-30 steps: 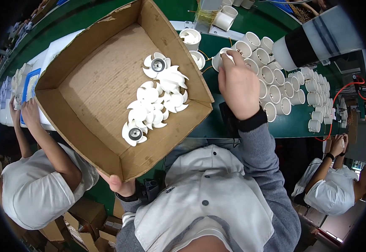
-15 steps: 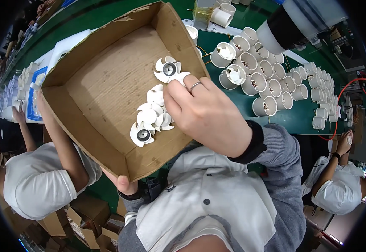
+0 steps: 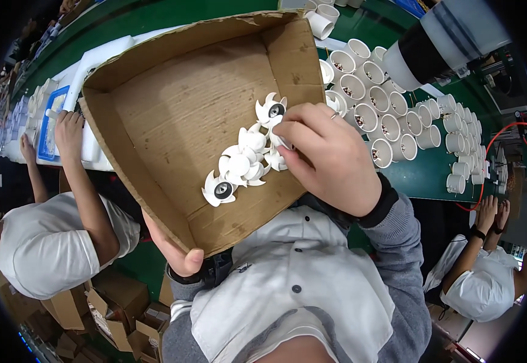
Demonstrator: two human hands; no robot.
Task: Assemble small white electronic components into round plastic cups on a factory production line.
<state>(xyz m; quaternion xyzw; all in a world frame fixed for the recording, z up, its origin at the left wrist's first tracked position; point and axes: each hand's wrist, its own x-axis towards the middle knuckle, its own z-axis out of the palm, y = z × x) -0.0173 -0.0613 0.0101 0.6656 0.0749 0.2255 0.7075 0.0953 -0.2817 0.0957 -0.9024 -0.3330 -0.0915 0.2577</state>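
Observation:
My left hand (image 3: 178,251) grips the near left edge of a shallow brown cardboard box (image 3: 172,109), its thumb on the rim. The box is held tilted over the near edge of the bench. Inside, several small white fan impellers (image 3: 239,163) lie in a loose row on the right; two show dark round hubs with a metal centre. My right hand (image 3: 336,160), wearing a ring, reaches in over the right wall. Its thumb and fingers are pinched on a white impeller (image 3: 284,143) at the row's right end, which the fingers partly cover.
On the green bench (image 3: 411,180) to the right stand many white cups (image 3: 366,118) with wires inside. A large translucent cylinder with a black band (image 3: 421,54) hangs at upper right. Co-workers sit left (image 3: 51,242) and right (image 3: 481,278). A blue tray (image 3: 50,124) lies at left.
The box has shifted right and now covers some of the cups. My right hand has moved right with it, its fingers still among the impellers.

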